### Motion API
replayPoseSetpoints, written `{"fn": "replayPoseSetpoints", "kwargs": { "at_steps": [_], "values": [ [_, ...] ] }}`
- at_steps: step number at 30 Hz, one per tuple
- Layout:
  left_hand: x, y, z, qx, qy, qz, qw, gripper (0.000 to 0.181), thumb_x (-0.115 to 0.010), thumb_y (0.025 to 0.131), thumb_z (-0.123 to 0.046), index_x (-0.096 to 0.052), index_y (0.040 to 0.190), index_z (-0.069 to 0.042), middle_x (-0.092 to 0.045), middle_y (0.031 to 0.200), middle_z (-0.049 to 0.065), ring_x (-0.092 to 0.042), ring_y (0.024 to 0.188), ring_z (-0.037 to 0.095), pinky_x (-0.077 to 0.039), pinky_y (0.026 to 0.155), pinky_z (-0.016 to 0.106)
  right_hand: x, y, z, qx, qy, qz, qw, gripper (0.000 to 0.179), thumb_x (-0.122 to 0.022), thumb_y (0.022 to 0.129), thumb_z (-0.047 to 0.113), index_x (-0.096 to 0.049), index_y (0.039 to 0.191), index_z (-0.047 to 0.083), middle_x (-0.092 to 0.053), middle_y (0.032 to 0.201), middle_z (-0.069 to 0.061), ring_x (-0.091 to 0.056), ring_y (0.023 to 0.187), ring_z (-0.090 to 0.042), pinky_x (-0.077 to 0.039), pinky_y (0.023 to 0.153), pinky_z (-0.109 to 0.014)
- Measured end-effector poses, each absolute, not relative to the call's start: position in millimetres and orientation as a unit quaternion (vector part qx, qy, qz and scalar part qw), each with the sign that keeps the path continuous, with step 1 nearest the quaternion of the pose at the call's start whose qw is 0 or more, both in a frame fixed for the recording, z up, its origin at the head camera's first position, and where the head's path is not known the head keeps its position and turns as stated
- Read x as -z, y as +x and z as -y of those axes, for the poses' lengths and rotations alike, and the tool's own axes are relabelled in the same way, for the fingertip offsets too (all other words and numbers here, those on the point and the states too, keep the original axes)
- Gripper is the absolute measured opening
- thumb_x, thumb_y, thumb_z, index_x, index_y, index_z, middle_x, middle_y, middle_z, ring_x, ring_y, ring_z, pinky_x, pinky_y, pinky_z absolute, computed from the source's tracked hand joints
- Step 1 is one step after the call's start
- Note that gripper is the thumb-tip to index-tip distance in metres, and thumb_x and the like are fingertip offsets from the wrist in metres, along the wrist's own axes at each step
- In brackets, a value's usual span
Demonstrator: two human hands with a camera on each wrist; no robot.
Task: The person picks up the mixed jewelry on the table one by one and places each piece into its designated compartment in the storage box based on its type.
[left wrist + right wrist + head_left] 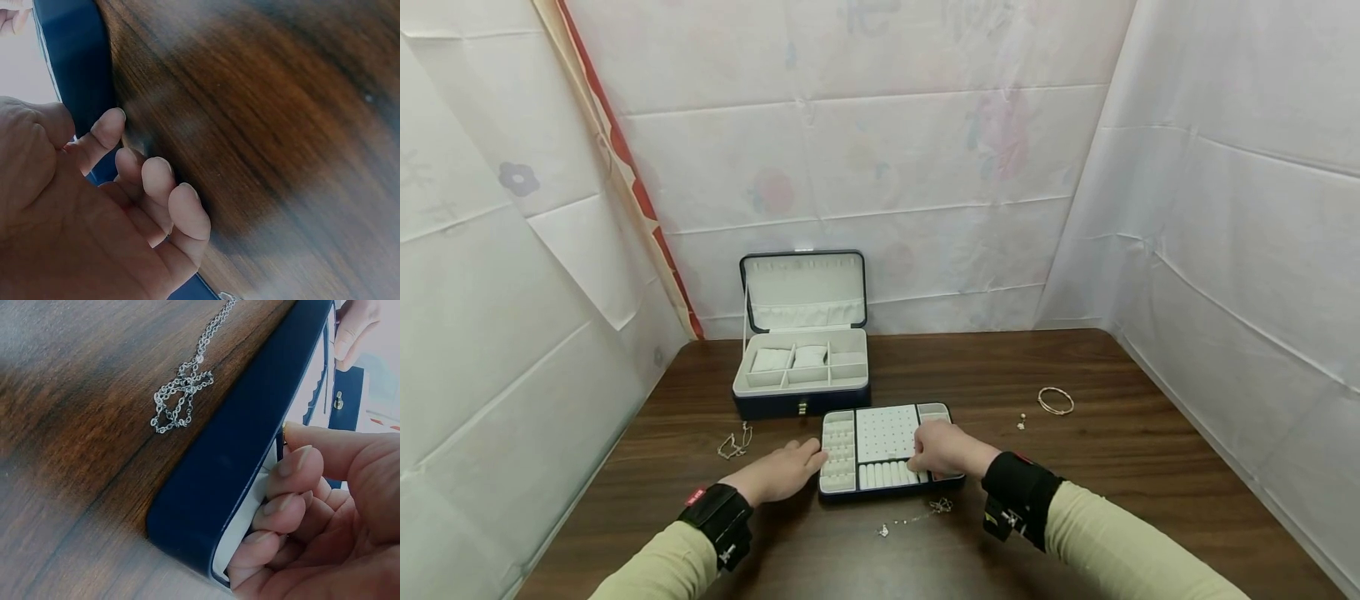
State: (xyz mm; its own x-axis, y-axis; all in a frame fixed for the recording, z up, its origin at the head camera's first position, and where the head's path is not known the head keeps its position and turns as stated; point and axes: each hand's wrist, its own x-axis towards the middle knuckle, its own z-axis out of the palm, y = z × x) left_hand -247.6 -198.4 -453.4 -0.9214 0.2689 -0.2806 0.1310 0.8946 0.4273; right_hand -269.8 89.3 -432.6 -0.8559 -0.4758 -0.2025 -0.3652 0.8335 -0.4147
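My right hand (946, 448) is over the right part of a shallow navy jewelry tray (839, 421). Its thumb and forefinger pinch a small gold ring (285, 433) at the ring rolls (883, 475); the fingers hide most of it. The other fingers are curled over the tray's right compartment. My left hand (782, 471) rests at the tray's left side, thumb and fingertips touching the edge, fingers loosely bent. In front of the tray lies a silver chain necklace (181, 400), also seen in the head view.
An open navy jewelry box (801, 404) with cushioned compartments and raised lid stands behind the tray. A chain bracelet (734, 443) lies to the left. On the right are a bangle (1056, 401) and a small earring-like piece (1021, 422). White sheets (880, 167) enclose the table.
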Motion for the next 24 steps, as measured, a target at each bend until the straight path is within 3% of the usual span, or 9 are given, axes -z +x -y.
{"fn": "replayPoseSetpoints", "kwargs": {
  "at_steps": [24],
  "values": [
    [451.3, -246.8, 197.0, -0.208, 0.104, -0.958, 0.169, 0.042, -0.039, 0.110, -0.042, -0.054, 0.134, -0.012, -0.055, 0.133, 0.021, -0.056, 0.123, 0.038, -0.043, 0.103, 0.059, 433.4, -267.9, -90.0, 0.187, -0.217, -0.950, 0.123, 0.029, -0.077, 0.088, 0.018, -0.058, 0.067, 0.011, -0.050, 0.064, 0.003, -0.044, 0.058, -0.012, -0.034, 0.057, -0.027]
  ]
}}
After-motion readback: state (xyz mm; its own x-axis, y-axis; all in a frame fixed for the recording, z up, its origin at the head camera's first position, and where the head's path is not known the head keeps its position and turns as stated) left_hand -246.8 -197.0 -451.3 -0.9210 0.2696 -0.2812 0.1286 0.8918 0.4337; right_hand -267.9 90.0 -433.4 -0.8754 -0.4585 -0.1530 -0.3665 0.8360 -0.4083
